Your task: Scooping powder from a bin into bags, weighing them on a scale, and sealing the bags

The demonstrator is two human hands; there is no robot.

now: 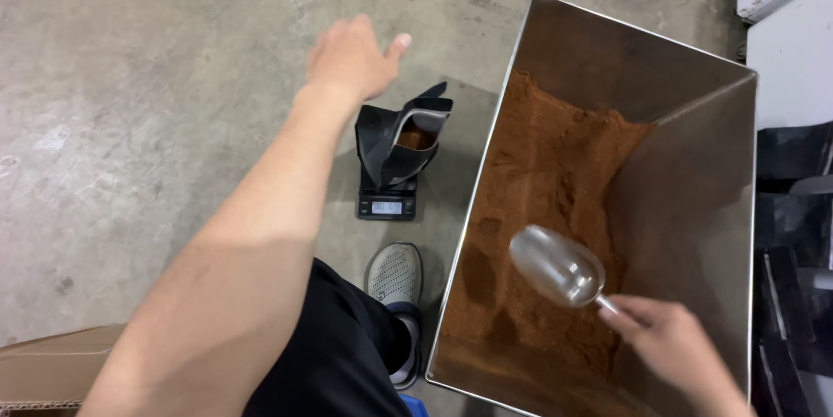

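My right hand (672,343) grips the handle of a metal scoop (558,266), held inside a large steel bin (694,209) over a heap of brown powder (547,183). The scoop's bowl looks empty. My left hand (351,57) is stretched out above the concrete floor, fingers together, palm down, holding nothing. Just below and right of it stands an open black pouch (401,144) with brown powder inside, set on a small black digital scale (388,203).
My leg in dark shorts and a grey shoe (395,276) sit beside the bin's near-left edge. A cardboard box (43,374) lies at the lower left. White cabinets (785,9) and black objects (794,295) line the right side.
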